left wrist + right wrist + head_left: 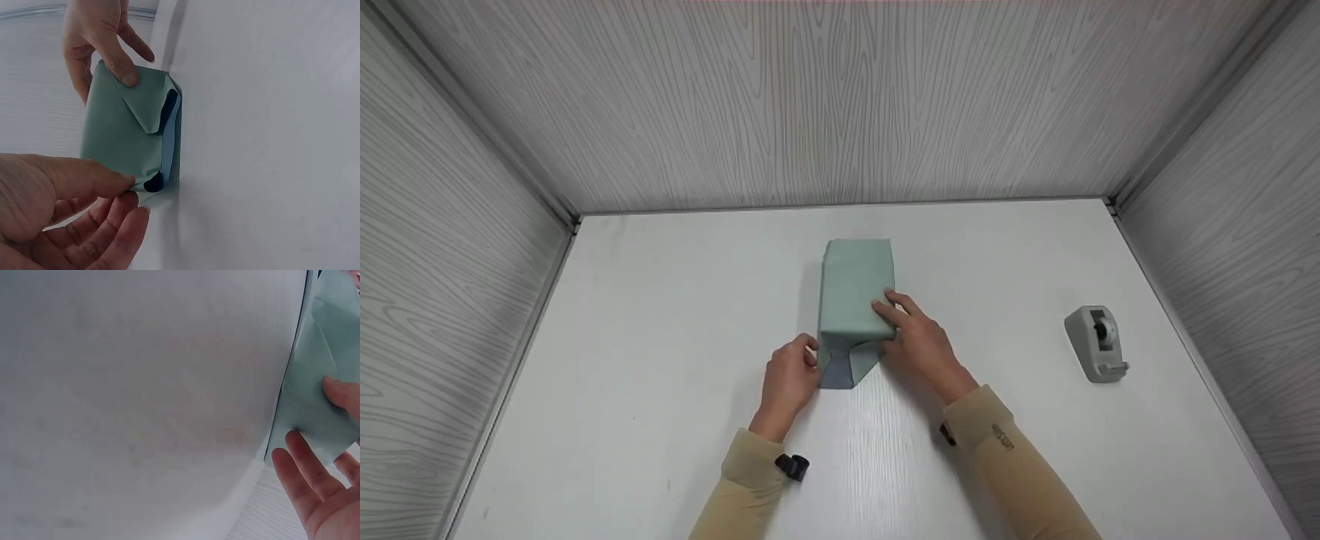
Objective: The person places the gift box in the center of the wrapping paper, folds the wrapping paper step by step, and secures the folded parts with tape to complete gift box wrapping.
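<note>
A box wrapped in light green paper (858, 285) lies on the table, its folded end toward me. At that end, a flap with a grey-blue inner side (838, 373) sticks out along the table. My left hand (790, 379) is at the near left corner; in the left wrist view, its thumb and fingers pinch a folded paper edge (147, 181). My right hand (924, 343) grips the near right corner, two fingertips on the top face. Its thumb (340, 392) presses a slanted fold on the end face, and other fingers (304, 467) reach along the side.
A grey tape dispenser (1095, 343) with a roll in it stands at the right of the white table (660, 315). Grey wood-grain panels (840, 105) enclose the table at the back and on both sides.
</note>
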Tool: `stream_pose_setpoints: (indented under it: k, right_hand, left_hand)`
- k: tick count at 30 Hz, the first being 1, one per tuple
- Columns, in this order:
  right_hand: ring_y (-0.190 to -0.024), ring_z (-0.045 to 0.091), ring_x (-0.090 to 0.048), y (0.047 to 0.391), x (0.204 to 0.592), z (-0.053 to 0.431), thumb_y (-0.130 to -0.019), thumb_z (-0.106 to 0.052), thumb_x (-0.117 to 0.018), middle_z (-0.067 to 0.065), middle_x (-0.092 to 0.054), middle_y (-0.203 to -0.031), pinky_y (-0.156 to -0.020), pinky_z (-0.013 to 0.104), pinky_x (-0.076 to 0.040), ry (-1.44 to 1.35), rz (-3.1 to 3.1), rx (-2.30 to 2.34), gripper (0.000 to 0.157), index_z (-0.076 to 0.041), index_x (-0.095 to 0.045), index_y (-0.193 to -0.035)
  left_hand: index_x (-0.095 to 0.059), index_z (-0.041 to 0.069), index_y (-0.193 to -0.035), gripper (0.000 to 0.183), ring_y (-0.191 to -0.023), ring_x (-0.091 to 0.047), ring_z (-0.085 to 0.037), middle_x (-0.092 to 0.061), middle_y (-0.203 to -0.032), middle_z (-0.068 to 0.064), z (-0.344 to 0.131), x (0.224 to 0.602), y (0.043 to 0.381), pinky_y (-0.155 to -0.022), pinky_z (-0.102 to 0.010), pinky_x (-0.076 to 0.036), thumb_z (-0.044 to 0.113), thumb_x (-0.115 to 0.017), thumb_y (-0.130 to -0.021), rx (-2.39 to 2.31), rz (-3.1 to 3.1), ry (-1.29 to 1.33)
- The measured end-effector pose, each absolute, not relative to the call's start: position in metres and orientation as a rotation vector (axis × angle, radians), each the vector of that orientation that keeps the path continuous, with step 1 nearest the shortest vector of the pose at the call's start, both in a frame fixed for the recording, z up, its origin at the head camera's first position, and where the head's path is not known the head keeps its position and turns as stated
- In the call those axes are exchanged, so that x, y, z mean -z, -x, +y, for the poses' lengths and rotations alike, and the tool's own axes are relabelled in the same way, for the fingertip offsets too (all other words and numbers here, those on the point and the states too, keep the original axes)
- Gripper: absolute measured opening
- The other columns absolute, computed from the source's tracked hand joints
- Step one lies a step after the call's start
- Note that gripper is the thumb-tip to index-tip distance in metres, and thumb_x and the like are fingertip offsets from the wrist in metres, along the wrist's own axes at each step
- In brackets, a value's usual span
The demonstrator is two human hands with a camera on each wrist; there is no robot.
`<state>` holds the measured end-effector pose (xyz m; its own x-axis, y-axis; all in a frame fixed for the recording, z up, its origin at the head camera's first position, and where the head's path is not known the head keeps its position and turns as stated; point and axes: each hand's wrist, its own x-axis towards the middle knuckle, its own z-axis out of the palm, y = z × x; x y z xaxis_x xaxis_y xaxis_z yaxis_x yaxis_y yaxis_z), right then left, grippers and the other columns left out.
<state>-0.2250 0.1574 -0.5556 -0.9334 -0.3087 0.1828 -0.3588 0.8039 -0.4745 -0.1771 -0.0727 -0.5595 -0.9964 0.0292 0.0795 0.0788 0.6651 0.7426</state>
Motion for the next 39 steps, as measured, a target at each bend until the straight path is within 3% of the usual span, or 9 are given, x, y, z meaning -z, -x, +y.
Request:
stream_pose_setpoints:
  k: [13,20,24,32,39]
  right_hand:
    - [-0.114,0.026,-0.061,0.2241,0.5565,0.1565,-0.080,-0.012,-0.083,0.000,-0.037,-0.153,-0.085,0.044,-0.052,-0.519,-2.901,-0.788,0.070,-0.022,-0.053,-0.143]
    - [-0.111,0.025,-0.062,0.2236,0.5567,0.1553,-0.081,-0.014,-0.082,-0.001,-0.036,-0.154,-0.084,0.042,-0.052,-0.497,-2.926,-0.745,0.070,-0.024,-0.053,-0.143]
    - [-0.107,0.023,-0.063,0.2245,0.5559,0.1554,-0.081,-0.014,-0.082,-0.003,-0.036,-0.154,-0.082,0.040,-0.052,-0.483,-2.933,-0.761,0.070,-0.025,-0.053,-0.144]
    - [-0.097,0.020,-0.063,0.2250,0.5564,0.1558,-0.082,-0.012,-0.081,-0.003,-0.036,-0.154,-0.078,0.038,-0.052,-0.493,-2.922,-0.775,0.070,-0.025,-0.053,-0.144]
    - [-0.098,0.020,-0.063,0.2243,0.5577,0.1558,-0.082,-0.014,-0.082,-0.003,-0.035,-0.155,-0.079,0.039,-0.052,-0.480,-2.933,-0.760,0.070,-0.025,-0.052,-0.144]
  left_hand:
    - [-0.067,-0.001,-0.088,0.012,-0.068,-0.058,-0.017,-0.063,-0.075,-0.005,-0.0718,0.5606,0.1750,-0.064,-0.035,-0.051,-0.007,-0.069,-0.079,1.284,-2.879,0.015]
    - [-0.066,0.002,-0.096,0.020,-0.064,-0.055,-0.016,-0.060,-0.072,-0.001,-0.0721,0.5582,0.1752,-0.060,-0.034,-0.047,-0.002,-0.072,-0.078,1.228,-2.903,0.040]
    - [-0.068,0.002,-0.095,0.014,-0.062,-0.057,-0.015,-0.062,-0.071,0.000,-0.0711,0.5566,0.1763,-0.059,-0.034,-0.049,0.003,-0.071,-0.081,1.208,-2.861,0.038]
    - [-0.068,0.003,-0.094,0.015,-0.066,-0.060,-0.017,-0.064,-0.075,-0.003,-0.0711,0.5593,0.1761,-0.061,-0.036,-0.050,-0.005,-0.069,-0.081,1.170,-2.831,0.034]
    - [-0.066,0.002,-0.095,0.018,-0.066,-0.060,-0.017,-0.063,-0.074,-0.004,-0.0702,0.5616,0.1744,-0.061,-0.036,-0.051,-0.008,-0.068,-0.080,1.212,-2.825,-0.010]
